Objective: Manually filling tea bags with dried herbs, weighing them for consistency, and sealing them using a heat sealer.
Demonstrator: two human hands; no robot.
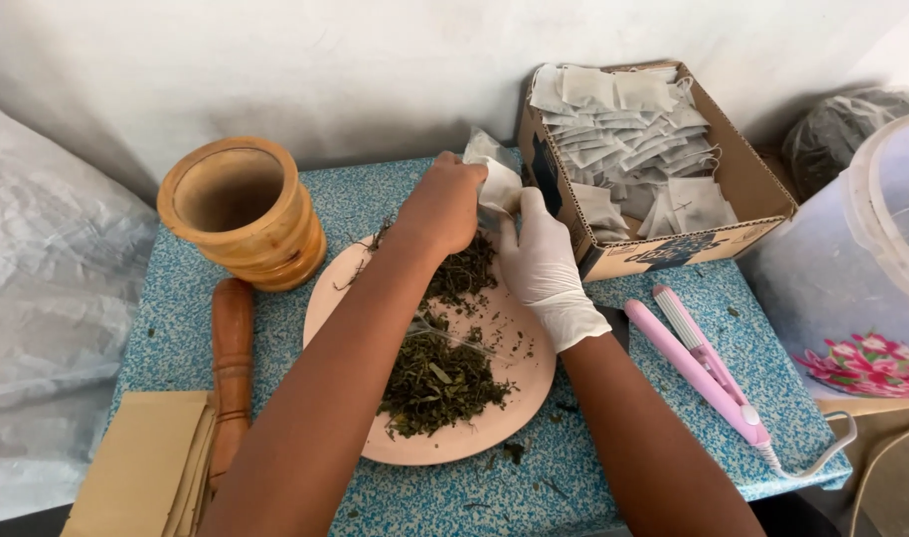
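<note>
Over the far edge of a pink plate (pixel 335 298) both hands meet on one small white paper bag (pixel 498 184): the bare left hand (pixel 444 204) has its fingers curled together over the bag's top, and the right hand (pixel 541 261), in a white glove, has its fingers closed on the bag's lower side, so the bag is clamped between the two and held just above the plate, close to the near corner of a cardboard box (pixel 747 184). The plate sits in the middle of a blue speckled tabletop (pixel 673 438) and carries a loose heap of dried green leaves (pixel 439 383), with a thinner scatter running up under the hands; both forearms cross over the plate and hide part of it. The one open box, just right of the hands, is packed with many flat white bags (pixel 623 129) of the same kind, too many and too overlapped to count. Left of the plate stands one wooden mortar (pixel 244 214), empty as far as its mouth shows, and one wooden pestle (pixel 232 368) lies on the tabletop below it, its lower end resting on a stack of tan paper sheets (pixel 141 467). Right of the plate lies one pink hair straightener (pixel 698 363), shut, its white cord trailing off the corner. A pale plastic bucket (pixel 862 268) with flowers on it stands off the right side.
</note>
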